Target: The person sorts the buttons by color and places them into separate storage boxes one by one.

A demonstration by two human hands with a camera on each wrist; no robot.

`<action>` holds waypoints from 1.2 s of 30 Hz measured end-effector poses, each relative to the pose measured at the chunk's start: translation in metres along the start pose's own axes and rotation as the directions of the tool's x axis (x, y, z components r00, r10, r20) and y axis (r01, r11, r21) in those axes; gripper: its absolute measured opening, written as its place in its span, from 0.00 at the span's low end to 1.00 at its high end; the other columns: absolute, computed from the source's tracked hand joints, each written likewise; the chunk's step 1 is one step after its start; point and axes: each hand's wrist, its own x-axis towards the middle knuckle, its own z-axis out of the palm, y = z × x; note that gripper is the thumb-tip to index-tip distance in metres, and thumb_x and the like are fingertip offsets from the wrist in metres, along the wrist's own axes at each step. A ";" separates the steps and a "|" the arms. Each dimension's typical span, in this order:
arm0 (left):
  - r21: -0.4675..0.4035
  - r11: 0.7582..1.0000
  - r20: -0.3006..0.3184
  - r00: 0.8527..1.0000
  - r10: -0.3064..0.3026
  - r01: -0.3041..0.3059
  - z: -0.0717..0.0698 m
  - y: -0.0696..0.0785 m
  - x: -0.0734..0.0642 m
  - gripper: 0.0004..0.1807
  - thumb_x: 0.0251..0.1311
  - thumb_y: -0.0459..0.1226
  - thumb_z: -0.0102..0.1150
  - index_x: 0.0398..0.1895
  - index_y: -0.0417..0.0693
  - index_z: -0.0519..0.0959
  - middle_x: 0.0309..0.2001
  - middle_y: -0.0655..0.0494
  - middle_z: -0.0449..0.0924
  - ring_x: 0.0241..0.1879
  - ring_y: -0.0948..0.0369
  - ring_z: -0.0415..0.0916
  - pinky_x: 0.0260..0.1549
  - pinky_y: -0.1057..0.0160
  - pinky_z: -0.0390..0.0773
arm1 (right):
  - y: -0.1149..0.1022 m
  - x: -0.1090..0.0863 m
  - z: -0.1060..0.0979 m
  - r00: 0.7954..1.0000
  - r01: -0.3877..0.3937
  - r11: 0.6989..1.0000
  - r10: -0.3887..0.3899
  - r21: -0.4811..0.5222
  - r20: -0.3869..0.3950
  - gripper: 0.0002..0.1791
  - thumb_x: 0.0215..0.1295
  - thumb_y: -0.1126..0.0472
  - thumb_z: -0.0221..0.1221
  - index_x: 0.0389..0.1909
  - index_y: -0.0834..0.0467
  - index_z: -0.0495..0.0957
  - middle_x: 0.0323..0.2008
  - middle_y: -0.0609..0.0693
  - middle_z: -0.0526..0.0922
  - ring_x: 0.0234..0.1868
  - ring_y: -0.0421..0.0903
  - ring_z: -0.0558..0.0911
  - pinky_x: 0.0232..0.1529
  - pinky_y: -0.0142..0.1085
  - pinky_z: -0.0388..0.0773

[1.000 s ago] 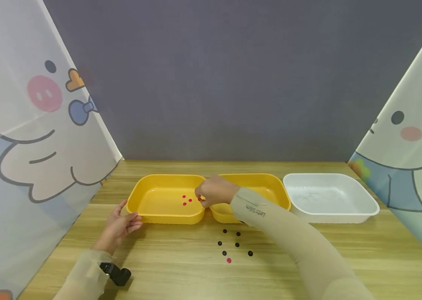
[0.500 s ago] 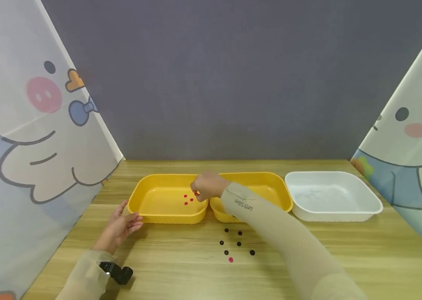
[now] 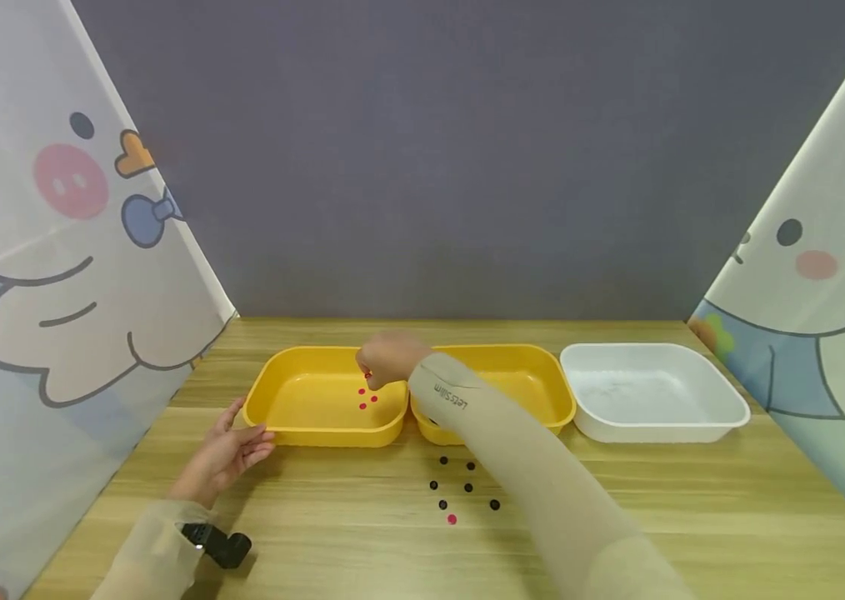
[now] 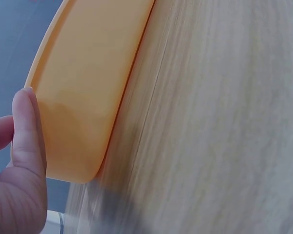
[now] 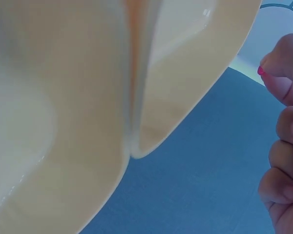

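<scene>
The right hand [image 3: 390,362] is over the right part of the left yellow tray [image 3: 340,437], and it pinches one small red piece [image 5: 260,70] between thumb and forefinger; the other fingers are curled in. In the right wrist view this hand is cut by the picture edge, and only a bit of the piece comes out from the fingertips. The left hand [image 3: 220,458] touches the near left corner of the same tray; whether it really grips there or only rests, one cannot tell, because some fingers are hidden. Three red pieces [image 3: 373,398] lie inside this tray, near the right hand.

The right sleeve [image 3: 535,467] covers a part of the middle yellow tray [image 3: 531,396], and a dark speck, mostly hidden, shows at its edge. The white tray [image 3: 647,432] stands at the right end of the row. On the worktop [image 3: 347,525], in front of the middle yellow tray, lie six black pieces [image 3: 468,487] and a single red disc [image 3: 452,519].
</scene>
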 end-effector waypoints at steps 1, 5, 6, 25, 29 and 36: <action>-0.001 1.000 -0.003 1.000 -0.001 0.001 0.000 -0.001 0.000 0.45 0.70 0.24 0.37 0.74 0.60 0.22 0.22 0.51 0.82 0.21 0.61 0.82 0.27 0.66 0.84 | -0.001 0.002 0.000 1.000 0.005 1.000 -0.005 0.006 0.003 0.12 0.57 0.59 0.63 0.18 0.50 0.71 0.18 0.41 0.66 0.20 0.37 0.63 0.20 0.27 0.59; 0.005 1.000 -0.014 1.000 0.004 -0.004 0.002 -0.003 0.001 0.44 0.70 0.24 0.36 0.74 0.59 0.23 0.22 0.52 0.82 0.21 0.62 0.82 0.27 0.66 0.84 | -0.002 0.009 -0.001 0.999 0.032 0.999 -0.032 -0.015 0.008 0.13 0.57 0.63 0.61 0.18 0.50 0.69 0.18 0.41 0.67 0.21 0.37 0.64 0.21 0.27 0.59; 0.002 1.000 -0.013 1.000 0.004 -0.004 0.002 -0.004 0.001 0.44 0.70 0.24 0.36 0.74 0.59 0.23 0.22 0.52 0.82 0.21 0.62 0.82 0.27 0.66 0.84 | -0.002 0.010 -0.001 0.999 0.037 0.999 -0.037 -0.027 0.008 0.13 0.56 0.63 0.61 0.18 0.50 0.69 0.19 0.41 0.68 0.21 0.37 0.64 0.21 0.27 0.60; 0.054 0.998 -0.050 0.998 0.028 -0.025 0.005 -0.005 0.000 0.44 0.70 0.24 0.36 0.74 0.58 0.23 0.21 0.54 0.81 0.20 0.63 0.81 0.28 0.67 0.84 | -0.013 0.027 -0.007 0.976 0.168 0.955 -0.196 -0.243 -0.095 0.10 0.59 0.65 0.56 0.22 0.50 0.69 0.18 0.40 0.65 0.20 0.36 0.62 0.22 0.27 0.62; 0.078 0.997 -0.068 0.997 0.032 -0.026 0.007 -0.004 0.001 0.44 0.70 0.25 0.37 0.75 0.58 0.24 0.22 0.54 0.80 0.20 0.63 0.81 0.28 0.66 0.84 | -0.015 0.028 -0.006 0.971 0.151 0.947 -0.196 -0.283 -0.137 0.05 0.62 0.61 0.58 0.27 0.51 0.75 0.19 0.40 0.68 0.20 0.36 0.64 0.21 0.26 0.65; 0.099 0.995 -0.076 0.997 0.034 -0.026 0.006 -0.003 0.000 0.43 0.70 0.24 0.37 0.75 0.57 0.24 0.22 0.54 0.80 0.21 0.63 0.80 0.29 0.66 0.84 | -0.013 0.025 -0.006 0.976 0.047 0.939 -0.116 -0.340 -0.186 0.07 0.63 0.56 0.57 0.26 0.50 0.76 0.18 0.41 0.68 0.20 0.36 0.65 0.20 0.30 0.72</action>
